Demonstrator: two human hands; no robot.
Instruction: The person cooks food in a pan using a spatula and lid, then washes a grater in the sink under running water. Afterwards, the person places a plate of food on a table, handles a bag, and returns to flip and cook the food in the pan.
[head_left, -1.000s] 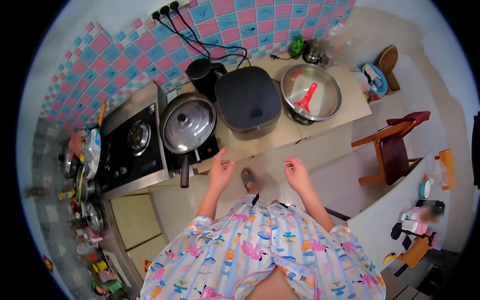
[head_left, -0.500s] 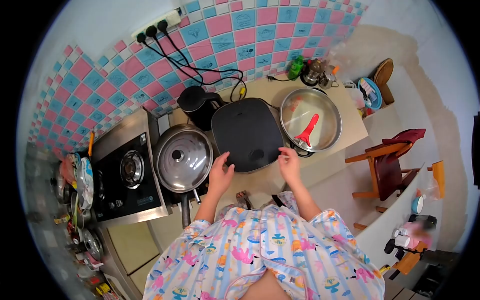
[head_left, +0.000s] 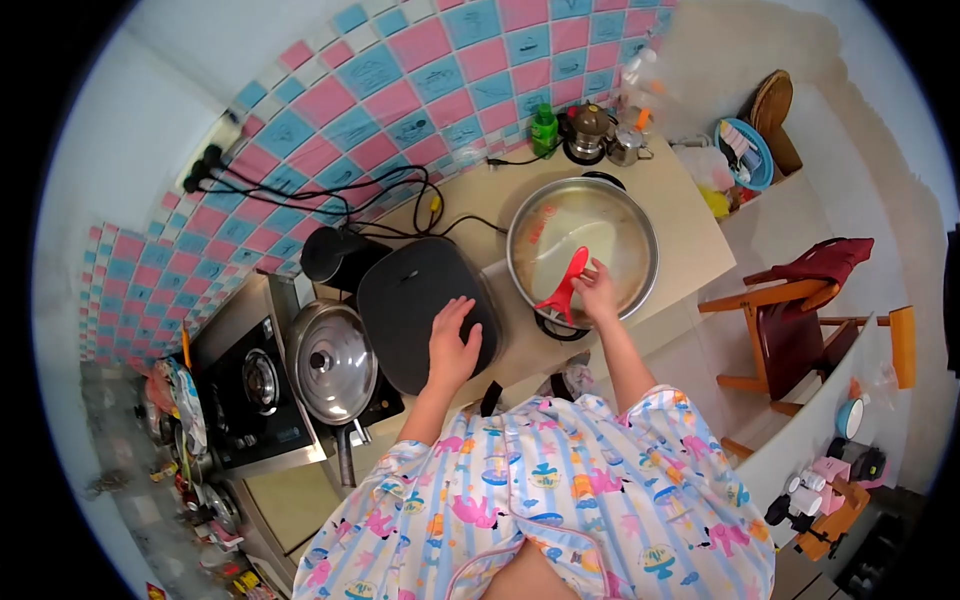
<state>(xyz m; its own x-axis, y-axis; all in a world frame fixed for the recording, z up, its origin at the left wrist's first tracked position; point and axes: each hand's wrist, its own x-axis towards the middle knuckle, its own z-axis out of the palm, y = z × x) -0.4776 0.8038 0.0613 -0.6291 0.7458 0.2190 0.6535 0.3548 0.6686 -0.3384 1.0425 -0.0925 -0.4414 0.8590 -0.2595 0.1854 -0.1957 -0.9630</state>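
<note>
My left hand (head_left: 453,340) is over the right part of the black square appliance lid (head_left: 415,310), its fingers apart and nothing in them. My right hand (head_left: 597,290) reaches over the near rim of a wide metal pan (head_left: 620,222), its fingers closed at the upper part of a red scoop (head_left: 566,288). The scoop lies inside the pan, toward its near left side. Left of the black appliance sits a frying pan with a glass lid (head_left: 335,365).
A black kettle (head_left: 335,258) and cables stand behind the appliance. A green bottle (head_left: 543,130) and a small metal pot (head_left: 625,148) are at the back of the counter. The gas stove (head_left: 250,400) is at left; a wooden chair (head_left: 785,315) is at right.
My right hand has moved right from the appliance's edge to the red scoop. My left hand has come over the appliance lid. The view has shifted toward the right of the counter.
</note>
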